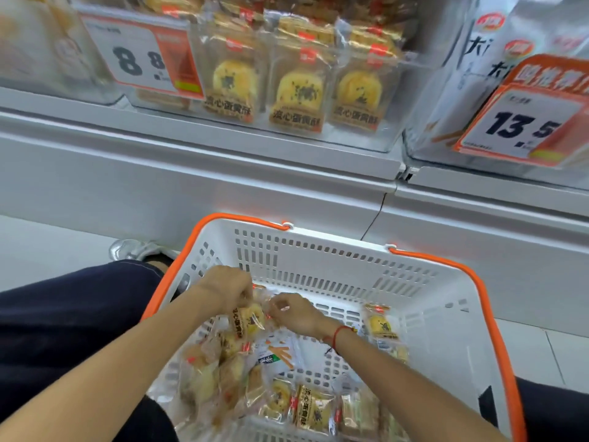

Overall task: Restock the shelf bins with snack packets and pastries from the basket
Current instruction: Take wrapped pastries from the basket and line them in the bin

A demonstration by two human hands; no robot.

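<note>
Head view looks down into a white basket (334, 250) with orange handles, which stands on the floor near a white shelf base. Both hands are inside the basket, at its left part. Left hand (228, 287) has its fingers curled down and they pinch the top of a clear pastry packet (248, 320) — a yellow round pastry with a brown label of dark characters. Right hand (294, 312) is just beside it on the right, its fingers also curled and touching the crinkled edge of the same packet; a red string (334, 336) is around this wrist. More pastry packets (287, 400) lie in the near part of the basket, one white snack packet (277, 355) with orange sticks printed on it lies between them, and one more pastry packet (381, 323) leans at the right wall. Far above, a clear shelf bin (390, 135) holds three upright packets of the same pastry (298, 94) — side by side. An orange price tag (143, 55) hangs at its left, and another price tag (522, 122) is at the far right, in front of white bags (462, 74).
</note>
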